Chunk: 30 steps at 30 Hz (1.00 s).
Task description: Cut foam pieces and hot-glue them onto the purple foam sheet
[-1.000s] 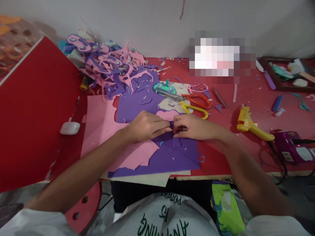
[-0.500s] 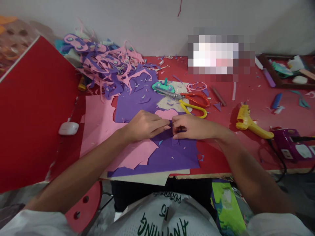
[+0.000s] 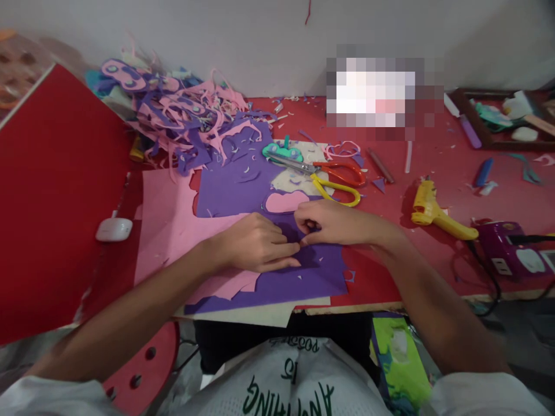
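Note:
My left hand (image 3: 264,242) rests low over a purple foam sheet (image 3: 318,271), its fingers stretched to the right and nothing visible in them. Close by, my right hand (image 3: 325,222) has its fingers curled in a pinch; whatever may be between the fingertips is too small or hidden. Just above both hands lies a pink rounded foam cutout (image 3: 286,202) on purple foam. A pink foam sheet (image 3: 167,202) extends under my left wrist. Scissors (image 3: 314,169) with one red and one yellow handle lie beyond, their blades over a teal foam piece (image 3: 280,153).
A heap of pink and purple foam scraps (image 3: 173,110) sits at the back left. A red panel (image 3: 56,202) leans at the left, near a white case (image 3: 114,229). To the right lie a yellow glue gun (image 3: 440,214), a purple socket box (image 3: 507,248) and a dark tray (image 3: 485,138).
My left hand has moved slightly down from the pink cutout, which now shows more fully. My right hand keeps its pinch, nearly in place. The whole view has shifted a little.

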Each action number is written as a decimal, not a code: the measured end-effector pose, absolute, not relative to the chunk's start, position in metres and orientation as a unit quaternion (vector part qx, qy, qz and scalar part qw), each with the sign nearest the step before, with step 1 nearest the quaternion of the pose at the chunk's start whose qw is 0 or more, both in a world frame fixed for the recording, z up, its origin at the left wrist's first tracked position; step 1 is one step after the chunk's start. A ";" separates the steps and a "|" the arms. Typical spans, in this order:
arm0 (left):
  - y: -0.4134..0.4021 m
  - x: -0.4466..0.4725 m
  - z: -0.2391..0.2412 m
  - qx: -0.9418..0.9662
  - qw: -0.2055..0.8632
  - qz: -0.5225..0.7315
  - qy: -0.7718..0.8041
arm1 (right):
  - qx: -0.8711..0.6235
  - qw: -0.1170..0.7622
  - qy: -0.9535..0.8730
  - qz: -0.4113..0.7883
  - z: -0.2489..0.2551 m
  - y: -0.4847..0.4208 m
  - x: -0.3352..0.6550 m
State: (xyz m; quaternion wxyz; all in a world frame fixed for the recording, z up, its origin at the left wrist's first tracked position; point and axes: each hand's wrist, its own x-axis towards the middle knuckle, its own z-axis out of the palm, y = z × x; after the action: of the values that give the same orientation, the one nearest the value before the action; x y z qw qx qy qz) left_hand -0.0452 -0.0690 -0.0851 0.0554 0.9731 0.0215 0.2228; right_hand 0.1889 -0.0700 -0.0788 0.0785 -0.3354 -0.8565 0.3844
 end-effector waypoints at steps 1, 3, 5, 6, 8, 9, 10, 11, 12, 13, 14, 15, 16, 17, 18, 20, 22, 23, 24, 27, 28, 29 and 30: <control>-0.069 -0.046 -0.086 0.973 0.056 0.222 0.020 | -0.337 0.076 -0.856 0.385 -0.078 -0.070 0.189; -0.070 -0.047 -0.088 0.973 0.058 0.223 0.014 | -0.339 0.072 -0.856 0.385 -0.077 -0.070 0.188; -0.071 -0.048 -0.090 0.972 0.055 0.229 0.007 | -0.339 0.069 -0.858 0.381 -0.077 -0.071 0.187; -0.071 -0.048 -0.091 0.971 0.052 0.232 0.006 | -0.338 0.069 -0.859 0.378 -0.078 -0.071 0.187; -0.073 -0.048 -0.093 0.972 0.048 0.231 0.010 | -0.336 0.071 -0.861 0.376 -0.079 -0.071 0.186; -0.073 -0.047 -0.093 0.973 0.050 0.227 0.012 | -0.335 0.071 -0.859 0.381 -0.078 -0.071 0.187; -0.073 -0.047 -0.093 0.974 0.053 0.220 0.015 | -0.336 0.074 -0.854 0.391 -0.076 -0.071 0.189; -0.074 -0.047 -0.092 0.976 0.058 0.209 0.017 | -0.343 0.084 -0.844 0.402 -0.074 -0.071 0.192; -0.074 -0.046 -0.091 0.978 0.061 0.198 0.018 | -0.357 0.106 -0.832 0.411 -0.070 -0.071 0.197; -0.074 -0.046 -0.089 0.980 0.062 0.189 0.017 | -0.379 0.144 -0.816 0.411 -0.066 -0.071 0.203; -0.074 -0.046 -0.088 0.981 0.061 0.182 0.016 | -0.415 0.199 -0.796 0.394 -0.062 -0.071 0.212; -0.075 -0.046 -0.086 0.982 0.059 0.179 0.015 | -0.455 0.265 -0.771 0.359 -0.058 -0.071 0.222; -0.075 -0.045 -0.085 0.982 0.056 0.179 0.014 | -0.495 0.318 -0.745 0.314 -0.054 -0.071 0.233; -0.075 -0.046 -0.084 0.982 0.051 0.182 0.012 | -0.533 0.366 -0.715 0.266 -0.051 -0.070 0.246; -0.076 -0.046 -0.084 0.982 0.047 0.183 0.011 | -0.565 0.411 -0.680 0.221 -0.049 -0.070 0.258; -0.077 -0.046 -0.083 0.983 0.039 0.180 0.013 | -0.602 0.430 -0.651 0.170 -0.047 -0.068 0.280; -0.078 -0.046 -0.083 0.983 0.031 0.179 0.015 | -0.650 0.358 -0.661 0.114 -0.046 -0.066 0.298; -0.078 -0.046 -0.083 0.983 0.028 0.181 0.016 | -0.675 0.309 -0.665 0.085 -0.047 -0.065 0.304; -0.079 -0.046 -0.083 0.982 0.025 0.184 0.016 | -0.700 0.248 -0.666 0.064 -0.048 -0.064 0.308; -0.081 -0.047 -0.084 0.982 0.022 0.187 0.016 | -0.753 0.085 -0.652 0.033 -0.054 -0.060 0.309; -0.081 -0.047 -0.084 0.981 0.021 0.190 0.020 | -0.759 0.048 -0.648 0.032 -0.057 -0.058 0.307; -0.082 -0.047 -0.084 0.981 0.022 0.193 0.023 | -0.760 0.022 -0.649 0.032 -0.061 -0.056 0.305; -0.082 -0.048 -0.084 0.981 0.022 0.192 0.026 | -0.753 0.010 -0.657 0.032 -0.065 -0.054 0.302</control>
State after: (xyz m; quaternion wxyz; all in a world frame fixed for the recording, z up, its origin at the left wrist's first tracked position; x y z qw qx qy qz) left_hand -0.0476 -0.0821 -0.0841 0.0216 0.9808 0.0258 0.1921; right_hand 0.3018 -0.0538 -0.0651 0.0095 -0.7533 -0.6569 0.0322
